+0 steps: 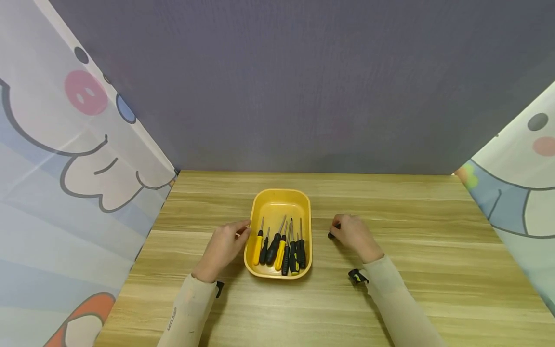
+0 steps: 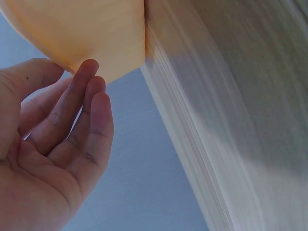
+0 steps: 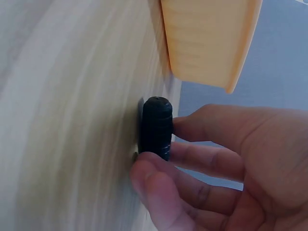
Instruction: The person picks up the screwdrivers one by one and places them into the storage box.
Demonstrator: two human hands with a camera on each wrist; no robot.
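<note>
A yellow plastic tray [image 1: 277,195] stands on the table with several screwdrivers [image 1: 281,250] lying in it, their handles black, yellow or both. My left hand [image 1: 225,245] is at the tray's left side. Its thumb and fingertips touch the rim from outside, the fingers only slightly bent, as the left wrist view shows. To the right of the tray, my right hand [image 1: 352,233] pinches a short black ribbed handle [image 3: 157,126] between thumb and fingers, close to the tabletop. The fingers hide the handle's lower end.
The wood-grain table [image 1: 412,207] ends at a dark grey panel [image 1: 303,96] behind it. Printed cartoon sheets [image 1: 121,168] hang on the left and right. A black wrist device [image 1: 357,276] sits below the right hand.
</note>
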